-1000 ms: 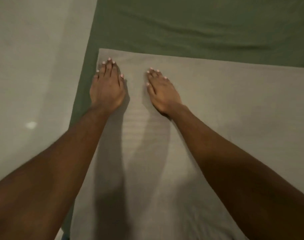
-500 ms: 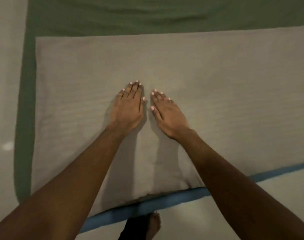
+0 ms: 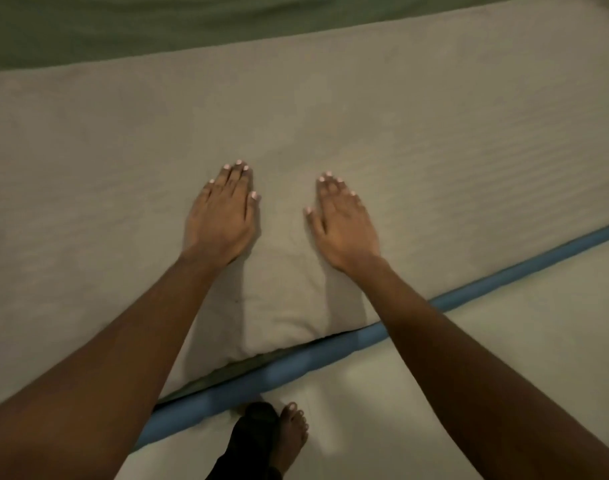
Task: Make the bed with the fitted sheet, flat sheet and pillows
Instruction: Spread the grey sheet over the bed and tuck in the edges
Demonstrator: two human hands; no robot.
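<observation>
- Two bare hands lie palm-down on the flat sheet [image 3: 434, 133], a pale grey cloth with faint ribbing that fills the middle band of the frame from the left edge to the right.
- Left hand [image 3: 220, 220], just left of centre: fingers straight and close together, thumb tucked alongside, pressed flat on the cloth and gripping nothing.
- Right hand [image 3: 344, 223], just right of centre: fingers straight and pointing up the frame, thumb a little apart toward the other hand; it too rests flat and holds nothing.
- A strip of bare cloth separates the hands, so they do not touch; both forearms run down to the lower corners.
- Fitted sheet [image 3: 157, 26]: dark green, lightly creased, showing along the top of the frame beyond the far edge of the grey cloth.
- Near edge of the grey cloth sits slightly puffed at lower centre, just above the blue mattress edge [image 3: 504, 275], which slants from the lower left up to the right side.
- Pale floor [image 3: 504, 341] fills the lower right.
- One bare foot [image 3: 291, 434] stands at bottom centre, beside a dark trouser leg [image 3: 251, 441].
</observation>
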